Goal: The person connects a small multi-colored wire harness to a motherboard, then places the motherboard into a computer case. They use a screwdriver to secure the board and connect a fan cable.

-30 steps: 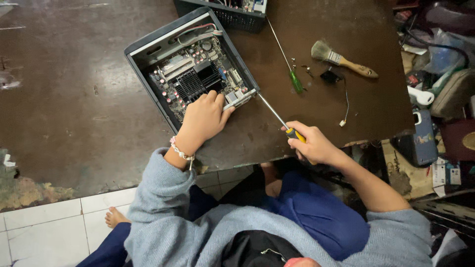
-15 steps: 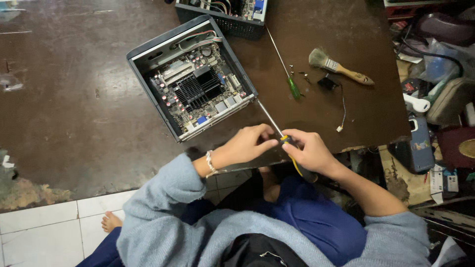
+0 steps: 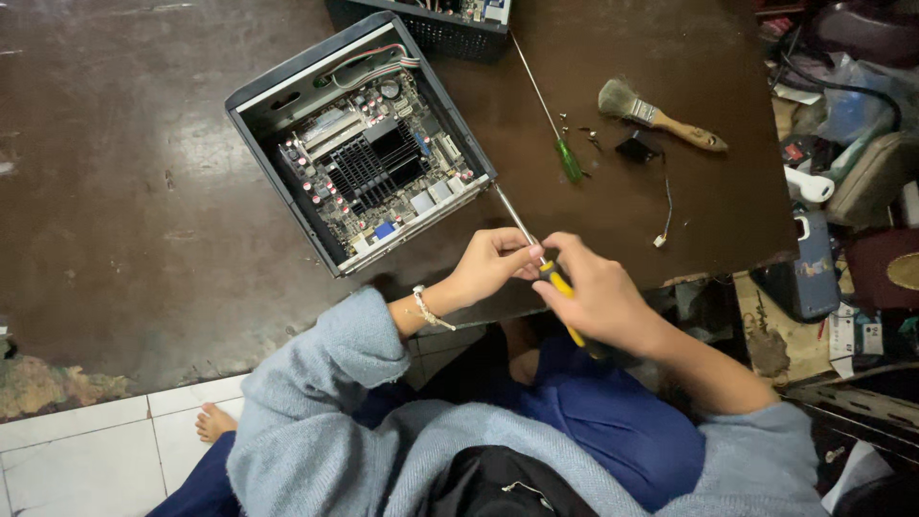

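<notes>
We start at the left: the open computer case lies flat on the dark brown table, with its circuit board and black heat sink exposed. Our left hand sits just off the case's near right corner, fingers pinched together on the metal shaft of the yellow-handled screwdriver. The shaft tip meets the case edge. Our right hand is closed around the yellow handle, over the table edge. Further right, a green-handled screwdriver lies on the table, near small loose screws, a small black part with a wire and a wooden-handled brush.
</notes>
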